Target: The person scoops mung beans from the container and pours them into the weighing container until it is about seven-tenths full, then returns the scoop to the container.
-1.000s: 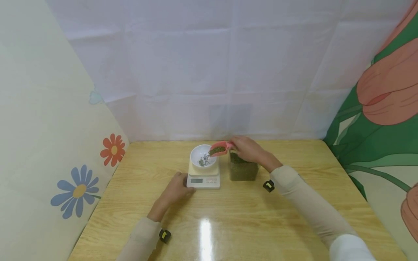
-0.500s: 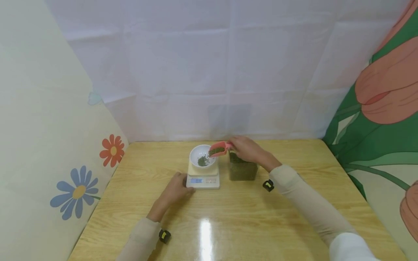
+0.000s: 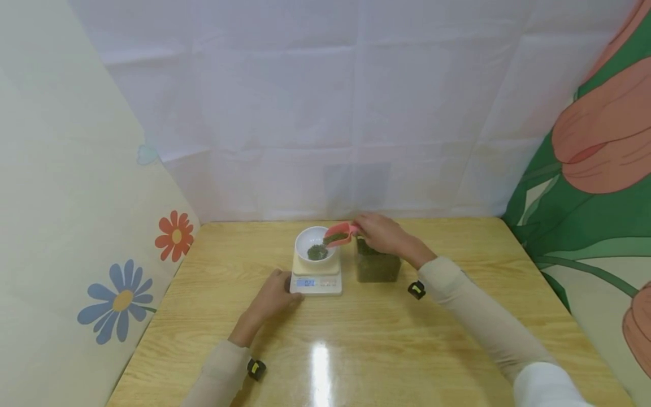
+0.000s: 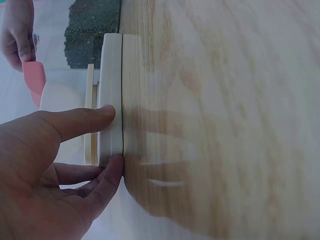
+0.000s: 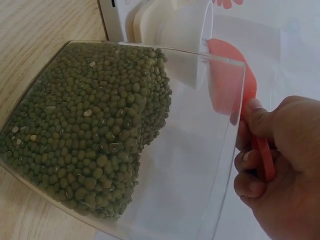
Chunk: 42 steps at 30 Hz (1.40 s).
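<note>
My right hand (image 3: 382, 233) grips the handle of a small pink-red scoop (image 5: 227, 82), tilted with its lip over the rim of a white bowl (image 3: 303, 243). Green mung beans lie in the scoop and in a heap on the bowl's bottom. Under the bowl is a white kitchen scale (image 3: 331, 287) with a cream platform and a lit display. My left hand (image 3: 272, 294) holds the scale at its front left corner, thumb on the front edge and fingers along the side. Just right of the scale stands a clear box (image 5: 220, 150) partly filled with mung beans (image 5: 90, 130).
Everything stands toward the back of a light wooden table (image 3: 366, 339). A white cloth (image 3: 274, 113) hangs behind its far edge. Flower-printed panels flank the left and right. My right forearm passes over the table's right side, beside the box.
Mung beans have run from the scoop into the bowl, so the heap there is larger and the scoop holds fewer. The display has lit and its reading has changed. My left hand stays put.
</note>
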Motion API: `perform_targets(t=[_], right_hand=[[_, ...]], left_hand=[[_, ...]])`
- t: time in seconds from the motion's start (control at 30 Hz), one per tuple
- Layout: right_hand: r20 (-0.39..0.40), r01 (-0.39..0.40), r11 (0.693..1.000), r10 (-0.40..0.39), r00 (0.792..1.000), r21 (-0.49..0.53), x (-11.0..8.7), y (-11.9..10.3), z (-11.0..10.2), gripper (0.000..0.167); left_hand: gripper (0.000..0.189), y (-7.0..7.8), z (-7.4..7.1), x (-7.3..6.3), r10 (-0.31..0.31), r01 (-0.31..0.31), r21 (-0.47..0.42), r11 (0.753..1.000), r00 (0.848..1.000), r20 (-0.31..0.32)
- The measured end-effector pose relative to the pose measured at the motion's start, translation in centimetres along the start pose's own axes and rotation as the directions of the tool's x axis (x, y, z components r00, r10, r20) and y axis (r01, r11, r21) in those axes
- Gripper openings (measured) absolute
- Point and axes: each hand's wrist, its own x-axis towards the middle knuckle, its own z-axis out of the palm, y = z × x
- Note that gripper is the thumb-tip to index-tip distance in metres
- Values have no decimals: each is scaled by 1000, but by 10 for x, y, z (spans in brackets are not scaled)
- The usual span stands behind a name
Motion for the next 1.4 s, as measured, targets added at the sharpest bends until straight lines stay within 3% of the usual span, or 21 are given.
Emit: perform_targets(t=[0.9,1.4], right_hand=[[29,-34,999,34,999,1,0,0,-1,25],[26,-2,999,3,1000,-46,0,0,0,23]], left_hand=[[51,0,1,0,0,0,7,1000,1000,-6],[49,0,2,0,-2,2,8,1000,1000,1]])
